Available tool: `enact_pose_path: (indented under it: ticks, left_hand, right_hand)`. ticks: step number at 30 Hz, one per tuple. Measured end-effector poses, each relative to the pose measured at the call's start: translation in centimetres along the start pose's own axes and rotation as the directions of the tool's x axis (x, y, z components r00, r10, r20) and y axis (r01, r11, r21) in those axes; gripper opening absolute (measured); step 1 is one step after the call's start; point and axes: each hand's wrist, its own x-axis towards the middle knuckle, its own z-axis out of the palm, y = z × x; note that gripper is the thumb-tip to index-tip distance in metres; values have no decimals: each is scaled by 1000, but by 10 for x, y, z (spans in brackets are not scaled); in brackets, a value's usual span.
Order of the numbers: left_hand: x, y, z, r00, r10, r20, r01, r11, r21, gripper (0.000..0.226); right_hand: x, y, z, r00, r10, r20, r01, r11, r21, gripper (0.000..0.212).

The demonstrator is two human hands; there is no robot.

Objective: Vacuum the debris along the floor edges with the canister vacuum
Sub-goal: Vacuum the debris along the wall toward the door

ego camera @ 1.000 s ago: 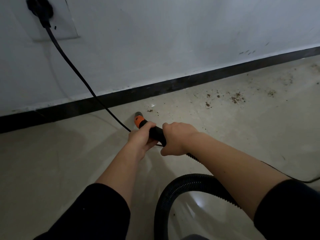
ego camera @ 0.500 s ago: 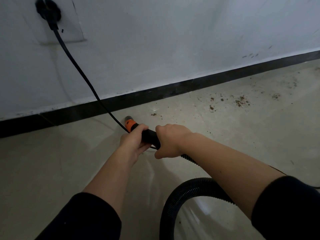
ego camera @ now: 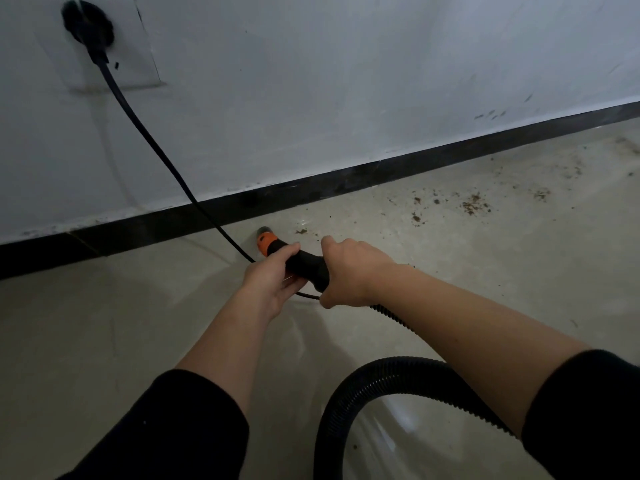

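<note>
1. Close to the baseboard [ego camera: 381, 174], head view: the orange-tipped vacuum nozzle [ego camera: 265, 238] points down at the floor [ego camera: 104, 341] just short of it. Whether the tip touches the floor cannot be told.
2. Left hand [ego camera: 270, 282]: thumb over and fingers curled under the black handle [ego camera: 306, 264], just behind the orange tip.
3. Right hand [ego camera: 349, 271]: fingers wrapped round the handle's rear end, farther from the baseboard. The ribbed hose [ego camera: 398, 375] loops well away from the baseboard.
4. Debris [ego camera: 474, 206]: brown crumbs scattered near the baseboard, right of the nozzle.
5. Power cord [ego camera: 156, 143]: runs from a wall plug [ego camera: 88, 27] above the baseboard, crosses it, and passes under the hands.
</note>
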Motion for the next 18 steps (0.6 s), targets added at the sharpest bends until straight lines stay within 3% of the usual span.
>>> enact_pose_path:
  ticks: [8, 18]
  left_hand:
    - [-4, -10, 18, 999, -15, 47, 14, 1000, 12, 46]
    - [-11, -17, 25, 988, -47, 148, 38, 997, 65, 18]
  right_hand:
    - [-15, 16, 1, 997, 34, 64, -32, 999, -25, 46]
    - [-28, 21, 3, 996, 59, 66, -53, 995, -84, 43]
